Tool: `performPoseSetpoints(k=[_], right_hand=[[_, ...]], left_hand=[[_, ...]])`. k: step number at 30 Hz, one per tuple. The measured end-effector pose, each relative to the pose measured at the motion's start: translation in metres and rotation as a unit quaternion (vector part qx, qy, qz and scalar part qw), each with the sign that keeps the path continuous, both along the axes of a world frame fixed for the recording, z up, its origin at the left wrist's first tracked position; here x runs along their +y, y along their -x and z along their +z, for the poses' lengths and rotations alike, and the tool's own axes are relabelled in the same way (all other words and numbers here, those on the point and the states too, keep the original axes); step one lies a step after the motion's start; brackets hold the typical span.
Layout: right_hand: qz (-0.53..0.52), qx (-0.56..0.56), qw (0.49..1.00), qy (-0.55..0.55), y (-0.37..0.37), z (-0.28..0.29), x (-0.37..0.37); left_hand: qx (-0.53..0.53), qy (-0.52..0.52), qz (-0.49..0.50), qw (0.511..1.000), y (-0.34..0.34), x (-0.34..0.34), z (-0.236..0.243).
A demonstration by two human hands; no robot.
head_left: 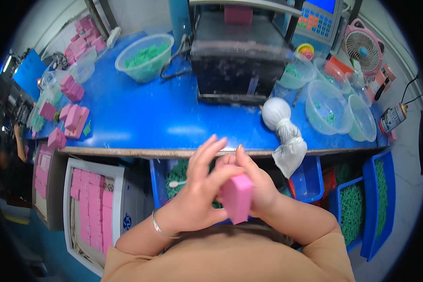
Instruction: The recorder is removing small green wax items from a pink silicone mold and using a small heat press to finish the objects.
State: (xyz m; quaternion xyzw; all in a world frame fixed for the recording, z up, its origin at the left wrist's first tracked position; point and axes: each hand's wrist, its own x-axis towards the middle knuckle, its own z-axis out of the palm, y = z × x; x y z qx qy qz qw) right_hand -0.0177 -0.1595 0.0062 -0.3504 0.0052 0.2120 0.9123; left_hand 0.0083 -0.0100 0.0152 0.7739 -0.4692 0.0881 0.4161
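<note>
Two hands: one left hand (pixel 198 192), one right hand (pixel 261 190). One pink block (pixel 238 199) at them, one bracelet (pixel 159 226). One table (pixel 178 117), one black machine (pixel 239 77), one white cloth bundle (pixel 277 115), one fan (pixel 363 50), one can (pixel 392 119). Left of the machine, one bowl (pixel 143 76) of green shreds; right of it, at least four bowls (pixel 315 123). Below, at least four blue bins (pixel 309 181) and two boxes (pixel 69 199), their blocks (pixel 91 207) too blurred to count.
</note>
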Motion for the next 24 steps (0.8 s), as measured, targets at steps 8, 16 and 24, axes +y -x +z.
performPoseSetpoints(k=[8, 16, 24], right_hand=[[-0.105, -0.08, 0.99, 0.059, -0.091, 0.092, -0.073], [-0.059, -0.171, 0.98, 0.077, -0.026, 0.07, -0.063], [0.201, -0.058, 0.977, 0.029, 0.016, 0.031, -0.056]], left_hand=[[0.56, 0.475, -0.186, 0.653, -0.012, 0.037, 0.017], [0.364, 0.455, 0.032, 0.812, -0.02, 0.052, 0.03], [-0.078, -0.019, 0.144, 0.986, -0.025, 0.022, 0.069]])
